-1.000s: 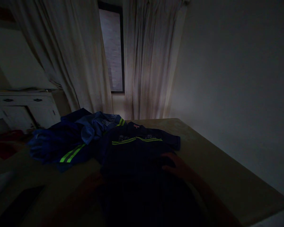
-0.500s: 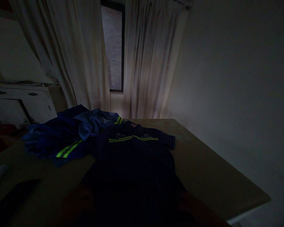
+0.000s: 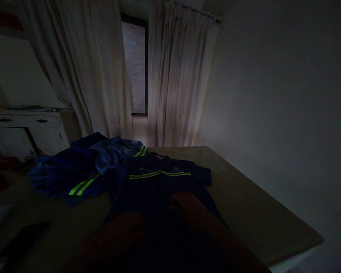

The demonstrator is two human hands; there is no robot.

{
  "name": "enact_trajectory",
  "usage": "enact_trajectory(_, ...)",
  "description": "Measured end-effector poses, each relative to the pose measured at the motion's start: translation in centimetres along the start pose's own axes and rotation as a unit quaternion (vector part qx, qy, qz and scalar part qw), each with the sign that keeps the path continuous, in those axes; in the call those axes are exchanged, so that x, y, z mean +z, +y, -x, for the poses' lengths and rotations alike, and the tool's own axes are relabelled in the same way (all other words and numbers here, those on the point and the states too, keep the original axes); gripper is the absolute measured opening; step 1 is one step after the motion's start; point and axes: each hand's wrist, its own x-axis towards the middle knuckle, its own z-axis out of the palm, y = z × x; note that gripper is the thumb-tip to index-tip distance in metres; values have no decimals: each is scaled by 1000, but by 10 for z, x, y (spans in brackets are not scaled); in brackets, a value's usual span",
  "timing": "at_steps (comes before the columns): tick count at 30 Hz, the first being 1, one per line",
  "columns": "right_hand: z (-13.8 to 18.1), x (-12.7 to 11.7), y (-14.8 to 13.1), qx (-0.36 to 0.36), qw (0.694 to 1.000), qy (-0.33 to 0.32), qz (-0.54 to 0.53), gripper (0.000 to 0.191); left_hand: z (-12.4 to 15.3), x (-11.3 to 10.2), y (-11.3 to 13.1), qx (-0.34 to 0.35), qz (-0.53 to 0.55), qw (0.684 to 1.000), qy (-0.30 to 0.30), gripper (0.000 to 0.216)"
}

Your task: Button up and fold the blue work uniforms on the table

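Note:
A dark navy shirt (image 3: 159, 182) with a lime-green chest stripe lies spread flat on the bed (image 3: 258, 216). My right hand (image 3: 187, 206) rests on the shirt's middle, palm down, fingers seemingly flat, though the room is very dim. My left hand (image 3: 125, 229) lies on the shirt's lower left part; its fingers are lost in the dark. A heap of blue garments (image 3: 82, 170) with lime stripes sits just left of the shirt, touching its left sleeve.
A white dresser (image 3: 25, 131) stands at the left wall. Pale curtains (image 3: 170, 83) frame a narrow window (image 3: 135, 64) behind the bed. A bare wall (image 3: 287, 113) runs along the right. The bed's right corner (image 3: 312, 239) is near. A dark flat item (image 3: 19, 242) lies at lower left.
Both hands have moved up onto the middle of the shirt from its lower edge; a second ago the right hand was by the right sleeve. The view shifted slightly.

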Motion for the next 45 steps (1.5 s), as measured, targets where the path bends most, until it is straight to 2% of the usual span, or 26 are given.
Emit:
enact_trajectory(3, -58, 41, -1, 58, 995, 24, 83, 27, -43, 7, 19, 21, -82, 996, -3, 34)
enact_trajectory(7, -90, 88, 14, 98, 985, 73, 121, 28, -94, 29, 20, 10, -218, 974, 64, 54)
enact_trajectory(9, -98, 98, 26, 93, 984, 112, 104, 28, -113, 36, 13, 4, -218, 973, 79, 55)
enact_trajectory(13, -111, 97, 47, 97, 980, 165, 56, 26, -134, 34, 6, 18, -199, 976, 84, 53)
enact_trajectory(17, -115, 98, 56, 100, 978, 172, 56, 28, -133, 36, 11, 2, -187, 976, 111, 50)
enact_trajectory(20, -111, 100, 57, 90, 979, 175, 54, 29, -124, 40, 12, 25, -181, 974, 134, 50)
enact_trajectory(24, -109, 98, 56, 111, 976, 179, 62, 27, -126, 39, 12, 80, -128, 983, 105, 56)
enact_trajectory(26, -112, 96, 57, 121, 974, 182, 64, 26, -132, 39, 16, 57, -102, 988, 102, 52)
enact_trajectory(30, -116, 96, 60, 132, 971, 189, 69, 26, -143, 48, 28, -43, -100, 985, 134, 42)
enact_trajectory(34, -114, 97, 61, 115, 965, 226, 66, 25, -143, 54, 34, -61, -105, 980, 157, 40)
enact_trajectory(40, -107, 90, 55, 99, 966, 236, 30, 24, -138, 50, 25, -17, -74, 982, 174, 34)
enact_trajectory(45, -106, 89, 56, 92, 969, 228, -16, 27, -140, 51, 18, 28, 1, 983, 184, 34)
